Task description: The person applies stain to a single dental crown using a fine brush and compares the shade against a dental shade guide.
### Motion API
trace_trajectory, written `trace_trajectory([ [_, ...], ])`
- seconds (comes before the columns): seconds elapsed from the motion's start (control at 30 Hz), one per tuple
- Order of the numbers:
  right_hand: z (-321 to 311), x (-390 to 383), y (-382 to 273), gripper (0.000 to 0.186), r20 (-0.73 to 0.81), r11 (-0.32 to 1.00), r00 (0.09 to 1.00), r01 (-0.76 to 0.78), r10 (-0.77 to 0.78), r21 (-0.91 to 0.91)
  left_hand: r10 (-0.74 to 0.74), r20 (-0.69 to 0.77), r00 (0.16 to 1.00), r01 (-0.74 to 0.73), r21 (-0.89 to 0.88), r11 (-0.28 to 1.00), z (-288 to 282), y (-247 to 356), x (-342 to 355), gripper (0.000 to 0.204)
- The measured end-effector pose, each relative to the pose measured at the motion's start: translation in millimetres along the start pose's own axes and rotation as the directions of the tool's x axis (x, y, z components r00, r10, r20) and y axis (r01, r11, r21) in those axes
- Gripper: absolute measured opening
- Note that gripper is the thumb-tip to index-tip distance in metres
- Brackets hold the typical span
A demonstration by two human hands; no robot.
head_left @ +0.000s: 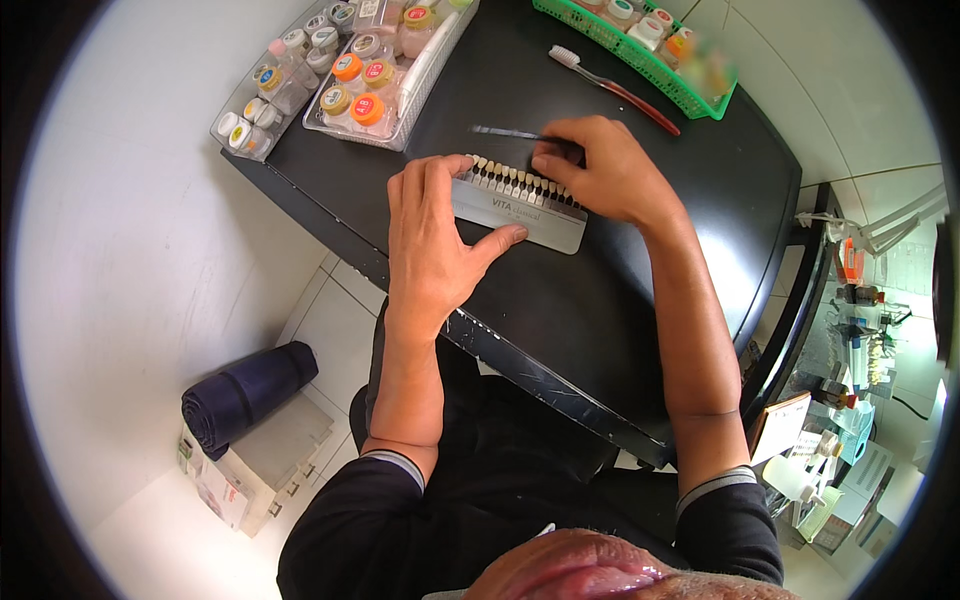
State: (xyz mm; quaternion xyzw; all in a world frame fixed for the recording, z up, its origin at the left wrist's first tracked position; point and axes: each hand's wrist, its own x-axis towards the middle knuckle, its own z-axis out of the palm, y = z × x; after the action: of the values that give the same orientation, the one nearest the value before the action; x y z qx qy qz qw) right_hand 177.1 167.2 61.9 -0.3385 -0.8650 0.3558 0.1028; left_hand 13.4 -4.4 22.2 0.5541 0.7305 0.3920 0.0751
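Note:
A tooth shade guide (pixel 515 212), a grey metal holder with a row of tooth-shaped tabs in graded shades, lies at a slant on the black table. My left hand (pixel 430 225) grips its left end, fingertips at the upper edge and thumb pressed along the lower front. At the guide's right end is my right hand (pixel 605 165), its fingers curled in a pinch above the tabs. From these fingers a thin silvery stick-like tool (pixel 503 132) points left, smeared by motion; its tip is too blurred to make out.
A toothbrush (pixel 615 88) with a red handle lies behind my right hand. Clear trays of small lidded jars (pixel 371 113) stand at the far left. A green basket (pixel 640 60) with more jars stands at the far right. The table (pixel 610 330) has a worn front edge.

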Motion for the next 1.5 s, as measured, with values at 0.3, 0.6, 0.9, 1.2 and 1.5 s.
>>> trace_trajectory([
  [0.3,0,-2,3,0.020,0.005,0.999,1.000,0.031,-0.031,-0.039,-0.007,0.001,1.000,0.007,-0.013,1.000,0,1,0,0.082],
  [0.6,10,-5,-10,0.019,-0.012,0.992,1.000,-0.007,0.006,-0.123,-0.005,-0.004,1.000,0.005,0.012,1.000,0,0,-1,0.080],
  [0.9,5,-6,-18,0.020,-0.022,0.988,0.998,-0.069,0.067,-0.136,0.001,0.003,1.000,-0.001,-0.009,1.000,1,-1,-1,0.082],
  [1.2,7,-5,-15,0.021,-0.041,0.990,0.999,-0.038,0.033,-0.137,-0.005,0.007,1.000,0.005,-0.013,1.000,-1,2,0,0.084],
  [1.5,7,-5,-17,0.021,-0.077,0.993,0.994,-0.082,0.076,-0.082,0.008,0.013,1.000,-0.008,-0.033,0.999,-1,0,0,0.082],
])
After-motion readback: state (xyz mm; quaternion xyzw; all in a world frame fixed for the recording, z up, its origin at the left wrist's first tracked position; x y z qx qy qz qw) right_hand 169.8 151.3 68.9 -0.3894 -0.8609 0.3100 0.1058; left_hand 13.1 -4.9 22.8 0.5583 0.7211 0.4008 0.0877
